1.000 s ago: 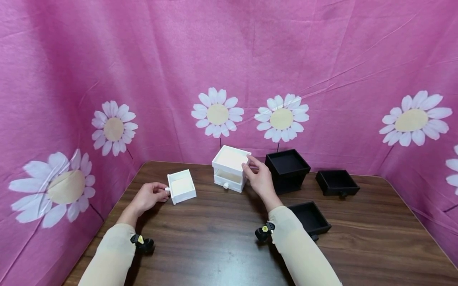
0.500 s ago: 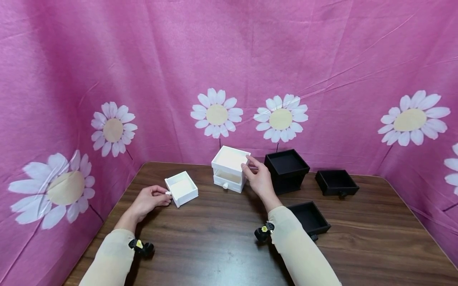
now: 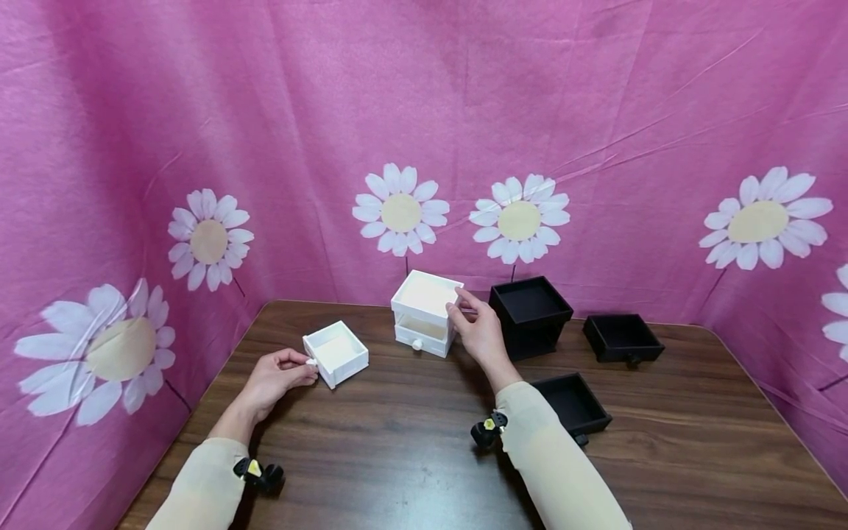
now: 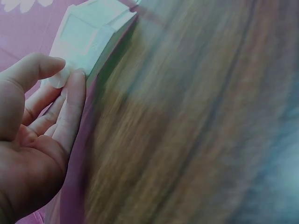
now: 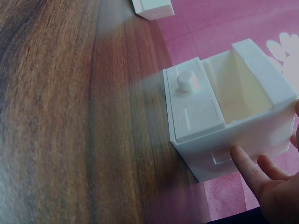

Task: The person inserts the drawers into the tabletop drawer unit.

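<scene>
Pinching the small knob (image 4: 58, 81) of the white drawer (image 3: 336, 353) between thumb and fingers of the left hand (image 3: 274, 379), left of the white cabinet (image 3: 419, 309) and apart from it. Touching the cabinet's right side with outstretched fingers of the right hand (image 3: 483, 333), not wrapped round it. Looks held by the knob alone, so likely to droop at the far end or twist if lifted. Cannot tell whether raised or resting on the surface (image 3: 397, 442); if resting, apt to scrape when dragged. Turned askew to the cabinet's front, so liable to catch a corner and jam if pushed into the upper opening (image 5: 236, 93) at that slant. Could also strike the lower drawer (image 5: 201, 107) on too low an approach. Steadied on one side only, as far as visible, so could slide or pivot under a crooked push. Standing near the black cabinet (image 3: 530, 303), could bump it if shoved right. Might also nudge the nearer black drawer (image 3: 575, 405), partly hidden behind the right sleeve (image 3: 556, 456), with a careless forearm.
</scene>
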`<act>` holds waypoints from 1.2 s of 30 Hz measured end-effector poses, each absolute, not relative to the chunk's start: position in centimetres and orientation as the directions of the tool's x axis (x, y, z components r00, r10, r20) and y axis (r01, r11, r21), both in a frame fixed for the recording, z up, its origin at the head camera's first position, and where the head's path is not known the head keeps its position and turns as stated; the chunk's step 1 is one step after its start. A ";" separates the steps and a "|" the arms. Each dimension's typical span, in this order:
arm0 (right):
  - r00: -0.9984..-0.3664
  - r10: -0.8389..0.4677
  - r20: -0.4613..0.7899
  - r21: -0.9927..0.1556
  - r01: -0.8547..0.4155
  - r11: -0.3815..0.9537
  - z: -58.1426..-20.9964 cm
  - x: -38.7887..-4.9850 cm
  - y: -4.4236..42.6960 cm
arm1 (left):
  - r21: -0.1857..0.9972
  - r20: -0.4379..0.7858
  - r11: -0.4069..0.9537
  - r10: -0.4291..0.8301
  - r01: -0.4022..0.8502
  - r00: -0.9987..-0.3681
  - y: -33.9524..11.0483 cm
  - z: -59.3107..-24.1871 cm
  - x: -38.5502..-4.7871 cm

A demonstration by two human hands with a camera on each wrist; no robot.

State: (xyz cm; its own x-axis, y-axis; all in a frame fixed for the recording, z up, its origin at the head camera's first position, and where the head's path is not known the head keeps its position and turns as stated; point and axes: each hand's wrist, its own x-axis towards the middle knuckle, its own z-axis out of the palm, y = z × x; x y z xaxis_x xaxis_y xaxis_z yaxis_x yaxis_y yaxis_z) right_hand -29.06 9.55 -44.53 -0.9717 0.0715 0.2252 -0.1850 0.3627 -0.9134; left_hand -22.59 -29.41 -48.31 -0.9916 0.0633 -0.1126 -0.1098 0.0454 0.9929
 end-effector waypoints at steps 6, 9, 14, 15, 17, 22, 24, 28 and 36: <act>-0.974 0.070 0.216 -0.913 -0.176 0.368 -44.5 -29.1 9.6 | 0.993 -0.114 0.000 0.026 -0.114 -0.993 -28.6 -48.2 -21.9; -0.973 0.070 0.222 -0.911 -0.181 0.371 -44.5 -29.1 9.6 | 0.993 -0.112 -0.036 0.009 -0.112 -0.994 -28.1 -48.1 -21.7; -0.970 0.074 0.232 -0.909 -0.189 0.372 -44.4 -29.1 9.6 | 0.992 -0.109 -0.067 0.013 -0.110 -0.994 -27.4 -48.0 -21.5; -0.970 0.074 0.232 -0.908 -0.189 0.373 -44.4 -29.0 9.6 | 0.991 -0.109 -0.070 0.017 -0.110 -0.994 -27.2 -47.9 -21.4; -0.970 0.072 0.232 -0.908 -0.190 0.374 -44.5 -29.1 9.6 | 0.991 -0.112 -0.068 0.027 -0.114 -0.993 -26.8 -47.7 -21.2; -0.968 0.078 0.238 -0.907 -0.192 0.375 -44.7 -29.3 9.6 | 0.991 -0.118 -0.064 0.043 -0.120 -0.992 -25.8 -47.6 -20.8; -0.967 0.083 0.242 -0.905 -0.194 0.379 -44.7 -29.3 9.6 | 0.990 -0.118 -0.067 0.042 -0.121 -0.992 -25.5 -47.6 -20.7; -0.968 0.081 0.236 -0.904 -0.189 0.382 -44.8 -29.3 9.6 | 0.989 -0.120 -0.081 0.041 -0.123 -0.992 -24.7 -47.6 -20.5; -0.970 0.074 0.233 -0.904 -0.188 0.384 -44.8 -29.3 9.6 | 0.988 -0.124 -0.089 0.065 -0.129 -0.990 -23.2 -47.4 -19.9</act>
State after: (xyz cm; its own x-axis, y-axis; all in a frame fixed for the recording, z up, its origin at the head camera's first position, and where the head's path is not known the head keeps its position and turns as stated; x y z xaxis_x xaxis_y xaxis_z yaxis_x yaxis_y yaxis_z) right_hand -29.28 9.63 -44.76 -0.9696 0.0739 0.2333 -0.1882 0.3840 -0.9039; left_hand -19.92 -23.15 -47.43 -0.9902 0.0648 -0.1239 -0.1294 -0.0891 0.9876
